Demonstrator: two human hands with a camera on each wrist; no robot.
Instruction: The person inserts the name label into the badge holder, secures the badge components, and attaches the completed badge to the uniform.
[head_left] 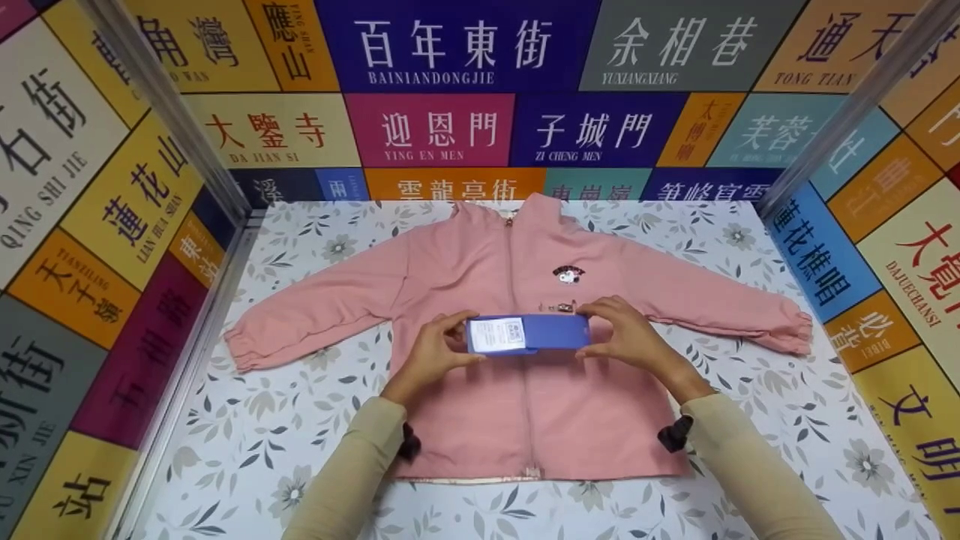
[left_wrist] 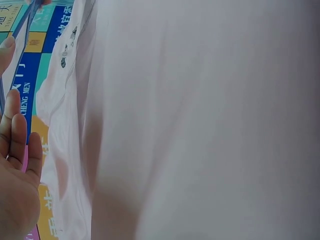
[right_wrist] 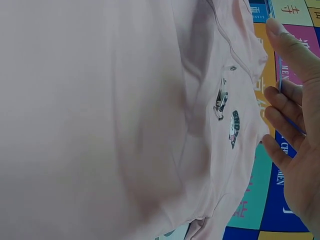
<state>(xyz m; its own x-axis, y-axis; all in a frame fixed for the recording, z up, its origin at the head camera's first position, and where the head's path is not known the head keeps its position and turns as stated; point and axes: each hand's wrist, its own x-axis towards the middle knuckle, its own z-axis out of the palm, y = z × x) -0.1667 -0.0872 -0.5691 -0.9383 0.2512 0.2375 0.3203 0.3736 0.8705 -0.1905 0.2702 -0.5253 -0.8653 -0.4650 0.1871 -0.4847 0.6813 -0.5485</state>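
A flat blue rectangular case [head_left: 559, 331], with a white printed label [head_left: 498, 334] on its left half, is held level above a pink zip-up jacket [head_left: 465, 420]. My left hand [head_left: 436, 350] pinches the case's left end between thumb and fingers. At the other end, my right hand [head_left: 628, 337] grips it the same way. Both wrist views show the case only edge-on, partly behind the fingers. Small shiny metal pieces [right_wrist: 220, 100] lie on the jacket's chest, just beyond the case in the head view; their kind is unclear.
The jacket lies spread face up, sleeves out, on a white leaf-patterned tabletop [head_left: 225, 457]. A dark cartoon print [head_left: 568, 275] marks its chest. Colourful sign-covered panels [head_left: 442, 127] enclose the back and both sides, with metal corner posts [head_left: 840, 105].
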